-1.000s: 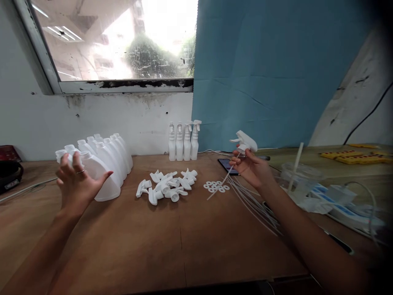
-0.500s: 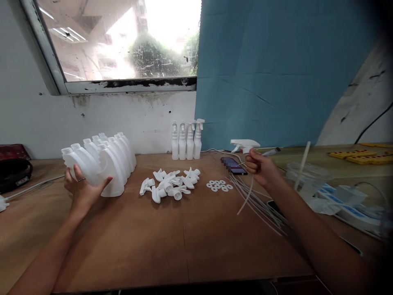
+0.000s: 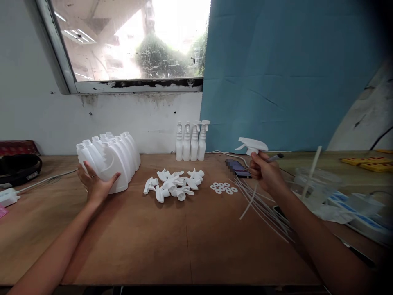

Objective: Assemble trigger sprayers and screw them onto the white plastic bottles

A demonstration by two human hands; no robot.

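My left hand is wrapped round a translucent white bottle at the front left of a group of open-necked bottles. Thumb and fingers are spread across its width. Raised at the right, my right hand pinches a white trigger sprayer, its dip tube hanging below the fist. A grey pen-like stick also pokes out of that hand. Between the hands lies a pile of loose trigger sprayers, with small white ring washers to their right.
Several bottles with sprayers stand by the wall. Loose clear tubes and a phone lie near my right hand. Farther right are a plastic cup with a straw and a power strip. A black strap-like object sits far left.
The view has swung slightly left. My left hand and its bottle have moved a little right, closer against the group. My right hand still holds the sprayer, now tilted slightly differently.
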